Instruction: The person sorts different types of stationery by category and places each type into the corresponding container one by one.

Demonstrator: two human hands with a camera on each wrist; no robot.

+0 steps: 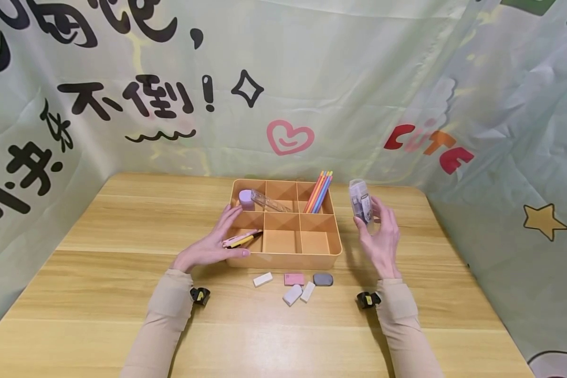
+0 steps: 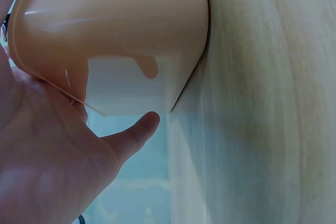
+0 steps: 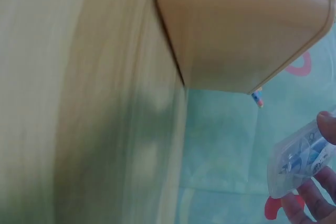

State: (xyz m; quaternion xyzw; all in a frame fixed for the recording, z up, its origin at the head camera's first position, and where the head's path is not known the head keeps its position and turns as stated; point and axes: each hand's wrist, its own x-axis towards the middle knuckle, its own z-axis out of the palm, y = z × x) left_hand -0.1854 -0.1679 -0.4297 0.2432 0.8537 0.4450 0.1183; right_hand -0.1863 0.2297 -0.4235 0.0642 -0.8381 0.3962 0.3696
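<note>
Presently, label by label:

Right hand: the right hand (image 1: 380, 239) is raised above the worktop (image 1: 99, 294), just right of the organiser's right wall; its grip is curled round a clear packet (image 1: 360, 203), thumb on the left side, fingers behind.

Clear packet: upright, off the worktop, with small dark items inside; the right wrist view shows it pinched between fingertips (image 3: 326, 128) at the lower right, contents blurred.

Left hand: the left hand (image 1: 212, 244) lies flat with straight fingers on the near-left corner of the organiser (image 1: 283, 260); the grip is wide and holds nothing. The thumb runs along the near wall, the fingers reach up the left wall. In the left wrist view the thumb (image 2: 137, 129) points under the organiser's corner.

Organiser: an orange tray split into six compartments, in the middle of the worktop.

Far-left compartment: a clear tube with a purple cap (image 1: 260, 199), lying slantwise.

Far-right compartment: coloured pencils (image 1: 318, 191), leaning against the far wall, tips above the rim.

Near-left compartment: a pink and a yellow-black pen-like item (image 1: 242, 239), just beside the left fingertips.

Near of the organiser: a white eraser (image 1: 262, 279), a pink eraser (image 1: 294, 279), a grey eraser (image 1: 323, 279), and two more white erasers (image 1: 298, 294) touching each other.

Backdrop: a pale cloth (image 1: 359, 79) with black characters, a pink heart and a yellow star.
</note>
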